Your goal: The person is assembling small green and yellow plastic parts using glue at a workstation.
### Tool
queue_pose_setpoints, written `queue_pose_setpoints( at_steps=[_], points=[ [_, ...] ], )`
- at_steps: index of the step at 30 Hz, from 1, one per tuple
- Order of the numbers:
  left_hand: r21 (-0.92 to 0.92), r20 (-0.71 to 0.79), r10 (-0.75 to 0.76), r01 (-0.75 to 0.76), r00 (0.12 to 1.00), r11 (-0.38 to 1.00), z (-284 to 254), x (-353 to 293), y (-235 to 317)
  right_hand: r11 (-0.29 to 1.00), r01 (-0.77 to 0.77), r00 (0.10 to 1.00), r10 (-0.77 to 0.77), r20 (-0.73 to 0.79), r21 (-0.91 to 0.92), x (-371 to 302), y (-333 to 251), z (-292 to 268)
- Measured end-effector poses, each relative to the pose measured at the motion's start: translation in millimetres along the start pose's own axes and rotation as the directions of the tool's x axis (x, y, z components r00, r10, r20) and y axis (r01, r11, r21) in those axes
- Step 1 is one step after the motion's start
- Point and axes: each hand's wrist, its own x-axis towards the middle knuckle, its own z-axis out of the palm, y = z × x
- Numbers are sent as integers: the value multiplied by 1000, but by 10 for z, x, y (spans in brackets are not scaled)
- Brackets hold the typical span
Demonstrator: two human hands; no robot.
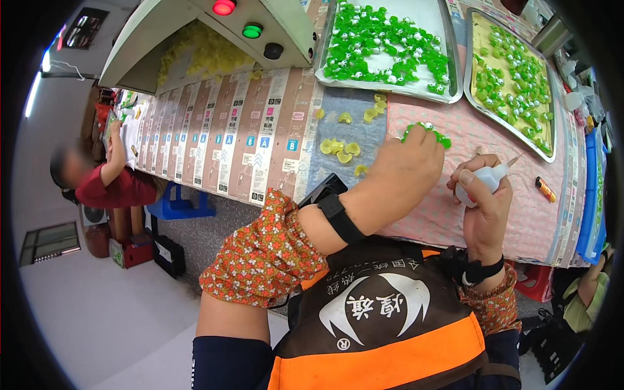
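My left hand (411, 166) reaches over the pink cloth (416, 211) with its fingertips pinched together on small green pieces with white eyeballs (444, 140). The hand partly hides this little cluster. In my right hand (486, 211) is a white squeeze bottle (482, 184), gripped between thumb and fingers. Its thin needle tip (515, 159) points up and to the right, away from the cluster. Left of my left hand, several translucent yellow cup-shaped pieces (339, 149) lie loose on a blue cloth (314, 170).
Beyond my hands stand two metal trays (390, 90) (549, 153) of green pieces. A boxy machine (156, 39) with red and green lights covers a yellow heap (208, 52). An orange-and-black cylinder (545, 189) lies at right, near a blue crate (590, 221). Another person (97, 185) sits far left.
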Motion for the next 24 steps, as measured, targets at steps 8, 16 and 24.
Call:
queue_pose_setpoints(
  at_steps=[8,16,24],
  points=[
    [189,23,39,-42,999,981,177,19,54,999,-15,1000,15,-11,-36,-15,73,-23],
    [62,-38,4,-1,999,998,228,35,-8,996,-17,1000,19,19,-90,-107,118,-30],
    [-307,-130,-128,83,983,948,59,-28,-128,994,-12,1000,13,11,-105,-99,111,-26]
  ],
)
